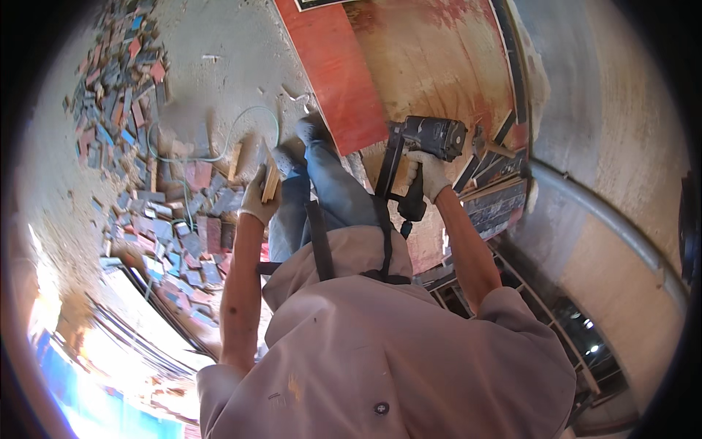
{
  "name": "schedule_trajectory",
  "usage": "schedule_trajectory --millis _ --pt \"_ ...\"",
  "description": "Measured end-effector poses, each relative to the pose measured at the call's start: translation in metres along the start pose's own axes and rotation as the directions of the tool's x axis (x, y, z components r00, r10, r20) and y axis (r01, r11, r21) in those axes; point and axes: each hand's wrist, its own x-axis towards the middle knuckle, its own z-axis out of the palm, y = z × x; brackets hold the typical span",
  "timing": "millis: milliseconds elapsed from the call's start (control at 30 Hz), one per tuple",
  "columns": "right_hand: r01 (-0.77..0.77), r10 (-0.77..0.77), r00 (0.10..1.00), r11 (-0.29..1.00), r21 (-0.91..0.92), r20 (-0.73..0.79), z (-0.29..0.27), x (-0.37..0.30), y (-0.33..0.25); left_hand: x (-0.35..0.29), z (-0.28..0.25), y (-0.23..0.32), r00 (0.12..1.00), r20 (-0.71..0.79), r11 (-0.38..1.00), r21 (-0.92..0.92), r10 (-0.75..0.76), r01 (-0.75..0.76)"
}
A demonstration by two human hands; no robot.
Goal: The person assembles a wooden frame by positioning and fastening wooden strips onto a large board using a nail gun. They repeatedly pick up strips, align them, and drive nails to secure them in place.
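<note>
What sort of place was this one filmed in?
Probably a carpentry workshop or building site, though I can't tell which: many block-shaped offcuts litter the floor, the right hand grips what looks like a nail gun, and a red board lies ahead.

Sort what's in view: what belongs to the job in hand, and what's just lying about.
In hand:
- black nail gun, right grip
- wooden strips, left grip

Lying about, apparently:
- scattered offcuts on the floor
- hammer beyond the right grip
- pale green hose; whether it feeds the nail gun, I can't tell
</note>
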Motion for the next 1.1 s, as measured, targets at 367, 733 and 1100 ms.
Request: schedule_trajectory --millis 367,733,1100 --pt "0.018 0.143 0.986 0.423 -0.906 0.086 0.009 0.014 -0.091 0.06 0.009 -0.069 1.0 0.022 0.957 -0.289 0.0 0.007" --pt "0.569 0.133 0.738 -0.65 -0.504 0.661 -0.018 0.081 -0.139 0.142 0.03 -0.144 0.998 0.028 0.862 -0.505 0.064 -0.041" --pt "0.654 0.309 0.713 -0.616 -0.439 0.629 -0.031 0.093 -0.176 0.179 0.055 -0.168 0.973 0.063 0.686 -0.719 0.223 -0.111"
